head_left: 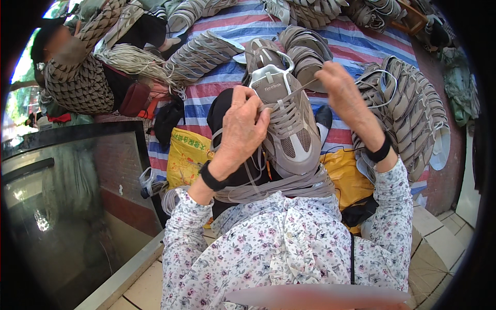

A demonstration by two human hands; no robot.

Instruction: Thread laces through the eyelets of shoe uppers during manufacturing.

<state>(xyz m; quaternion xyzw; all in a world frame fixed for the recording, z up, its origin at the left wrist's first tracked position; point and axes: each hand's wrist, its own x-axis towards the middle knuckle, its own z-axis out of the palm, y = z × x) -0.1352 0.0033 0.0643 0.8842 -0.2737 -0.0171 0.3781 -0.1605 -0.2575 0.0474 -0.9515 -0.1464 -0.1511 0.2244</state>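
Observation:
A grey-brown shoe upper (pixel 302 155) lies in front of me, its toe toward my body and its tongue pointing away. Flat grey lacing (pixel 285 123) crosses its front. My left hand (pixel 240 124) is closed at the left edge of the upper, pinching the shoelace near the top eyelets. A loose lace end hangs below that hand. Off to the right, my right hand (pixel 342 93) is closed on another stretch of shoelace (pixel 299 92), which runs taut from the upper to its fingertips. A bundle of grey laces (pixel 274 192) lies across my lap.
Stacked shoe uppers (pixel 405 119) lie at the right, with more uppers (pixel 204 57) at the back on a striped sheet (pixel 227 23). Another person (pixel 77 77) sits at upper left beside pale laces (pixel 132 62). A dark glass panel (pixel 77 206) stands at left. Yellow bags (pixel 188 155) lie nearby.

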